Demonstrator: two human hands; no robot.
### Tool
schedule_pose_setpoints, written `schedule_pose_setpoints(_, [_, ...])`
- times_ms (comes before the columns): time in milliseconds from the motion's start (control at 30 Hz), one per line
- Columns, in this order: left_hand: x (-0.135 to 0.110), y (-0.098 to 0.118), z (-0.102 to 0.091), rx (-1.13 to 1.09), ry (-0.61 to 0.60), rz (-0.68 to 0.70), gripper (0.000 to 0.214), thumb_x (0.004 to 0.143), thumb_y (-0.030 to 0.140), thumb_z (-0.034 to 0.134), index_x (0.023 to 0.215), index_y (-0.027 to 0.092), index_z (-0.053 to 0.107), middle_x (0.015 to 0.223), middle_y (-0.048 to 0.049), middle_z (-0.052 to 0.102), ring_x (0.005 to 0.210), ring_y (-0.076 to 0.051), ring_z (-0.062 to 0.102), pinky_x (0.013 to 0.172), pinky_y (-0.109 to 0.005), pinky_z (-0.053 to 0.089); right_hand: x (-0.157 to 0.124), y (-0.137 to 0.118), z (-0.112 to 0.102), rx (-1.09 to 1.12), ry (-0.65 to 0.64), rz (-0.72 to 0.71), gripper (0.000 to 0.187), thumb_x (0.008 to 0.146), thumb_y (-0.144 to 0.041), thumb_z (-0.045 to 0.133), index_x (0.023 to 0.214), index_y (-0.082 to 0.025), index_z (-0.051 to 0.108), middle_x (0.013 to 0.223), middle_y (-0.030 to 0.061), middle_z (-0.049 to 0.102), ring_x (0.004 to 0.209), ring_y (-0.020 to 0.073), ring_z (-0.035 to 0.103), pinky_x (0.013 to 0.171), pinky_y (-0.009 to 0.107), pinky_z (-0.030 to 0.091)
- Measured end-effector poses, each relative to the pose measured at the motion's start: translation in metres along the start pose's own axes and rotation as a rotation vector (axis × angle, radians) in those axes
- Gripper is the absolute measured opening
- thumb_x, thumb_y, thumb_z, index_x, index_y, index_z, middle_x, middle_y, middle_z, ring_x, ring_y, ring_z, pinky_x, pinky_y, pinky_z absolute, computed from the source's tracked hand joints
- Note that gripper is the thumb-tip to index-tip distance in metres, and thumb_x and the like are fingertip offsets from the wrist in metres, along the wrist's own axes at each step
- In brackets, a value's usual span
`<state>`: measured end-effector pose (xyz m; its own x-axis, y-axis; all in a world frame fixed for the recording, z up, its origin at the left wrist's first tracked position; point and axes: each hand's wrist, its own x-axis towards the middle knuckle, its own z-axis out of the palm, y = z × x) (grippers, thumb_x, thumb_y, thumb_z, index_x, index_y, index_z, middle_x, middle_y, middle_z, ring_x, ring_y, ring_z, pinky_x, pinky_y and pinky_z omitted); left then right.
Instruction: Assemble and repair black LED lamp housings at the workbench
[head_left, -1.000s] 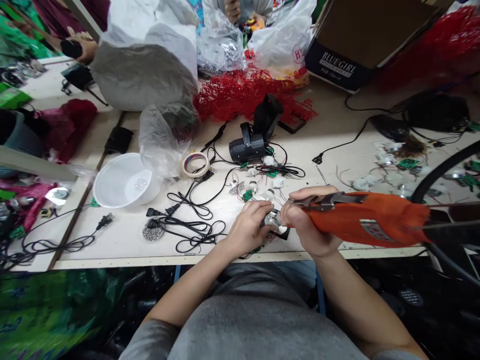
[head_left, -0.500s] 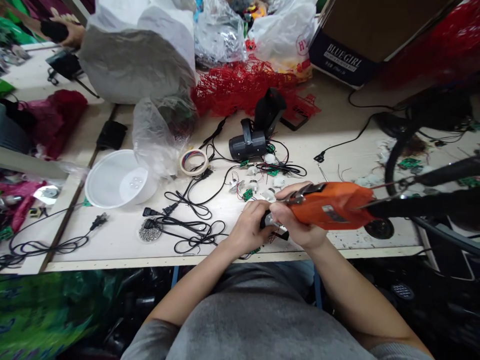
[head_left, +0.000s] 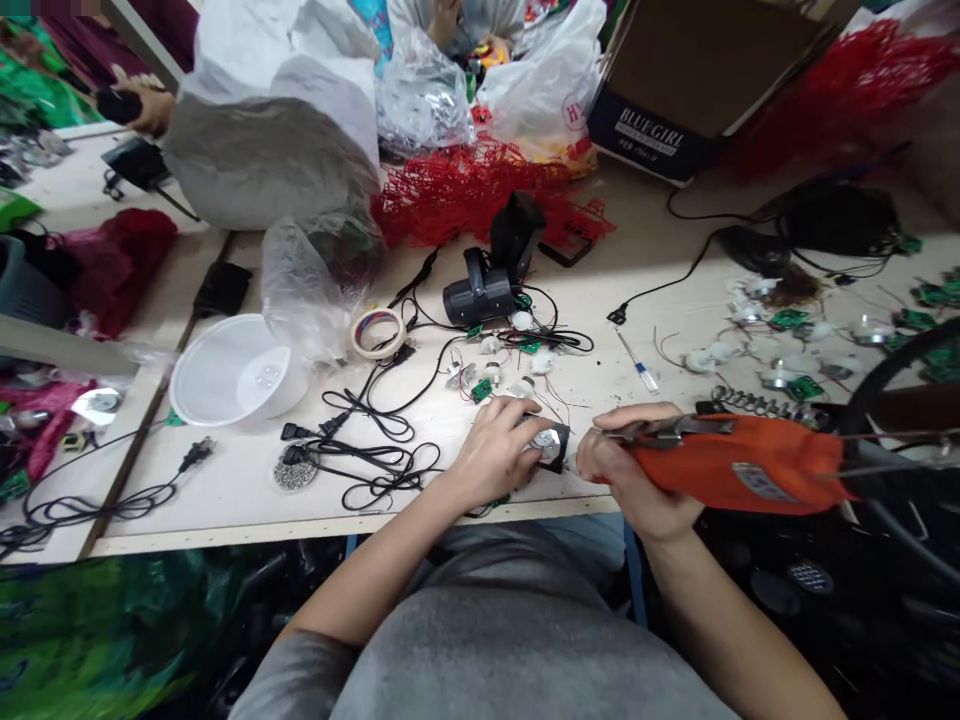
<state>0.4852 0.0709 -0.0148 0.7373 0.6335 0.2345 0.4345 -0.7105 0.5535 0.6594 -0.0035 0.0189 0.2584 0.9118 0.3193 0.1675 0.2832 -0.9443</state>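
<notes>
Left hand [head_left: 491, 458] closed on small round metal-faced black part [head_left: 547, 443], near edge of desk [head_left: 247, 490]; right hand [head_left: 630, 472] gripping orange power tool [head_left: 739, 465], tip just beside part.

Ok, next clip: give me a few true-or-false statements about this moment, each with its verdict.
1. The right hand grips an orange tool. True.
2. The left hand is empty. False: its fingers rest on a small round part.
3. The tape roll sits inside the white bowl. False: it lies apart from the bowl.
4. Red netting lies behind the black lamp. True.
</notes>
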Motion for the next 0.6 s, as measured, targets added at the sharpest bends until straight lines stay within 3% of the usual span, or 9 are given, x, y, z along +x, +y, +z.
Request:
schedule_pose_setpoints(133, [0.003,-0.001,0.002,0.015,-0.060,0.029,0.023,0.096,0.022,0.054,0.118,0.019,0.062,0.113,-0.0095,0.068,0.105,-0.025,0.059,0.091,-0.041,0.049,0.005,-0.006,0.008,-0.001,0.036,-0.025,0.021,0.088,-0.033,0.070,0.102,-0.022,0.060,0.063,-0.0031,0.061,0.056,0.0172,0.062,0.056,0.034,0.056])
schedule_pose_setpoints(333, [0.001,-0.002,0.003,0.052,0.002,0.078,0.024,0.099,0.023,0.043,0.111,0.017,0.063,0.104,-0.0105,0.069,0.095,-0.024,0.062,0.082,-0.039,0.051,0.021,-0.026,0.019,0.012,-0.015,-0.130,0.011,0.087,-0.020,0.068,0.091,-0.027,0.060,0.060,-0.0017,0.059,0.068,0.0242,0.068,0.070,0.045,0.060])
schedule_pose_setpoints(500, [0.003,-0.001,0.000,0.071,-0.002,0.064,0.019,0.096,0.022,0.050,0.108,0.018,0.063,0.100,-0.0098,0.068,0.093,-0.025,0.062,0.082,-0.039,0.051,0.023,-0.024,0.023,0.121,-0.014,-0.062,0.016,0.084,-0.023,0.074,0.094,-0.028,0.062,0.059,-0.0057,0.058,0.052,0.0171,0.059,0.060,0.037,0.056])
schedule_pose_setpoints(600, [0.003,0.000,0.000,0.007,-0.007,0.043,0.017,0.095,0.023,0.055,0.109,0.018,0.062,0.101,-0.0089,0.067,0.095,-0.024,0.061,0.082,-0.038,0.050,0.025,-0.023,0.020,0.236,-0.008,-0.007,0.019,0.085,-0.035,0.075,0.099,-0.030,0.063,0.058,-0.0060,0.058,0.046,0.0155,0.053,0.048,0.032,0.049])
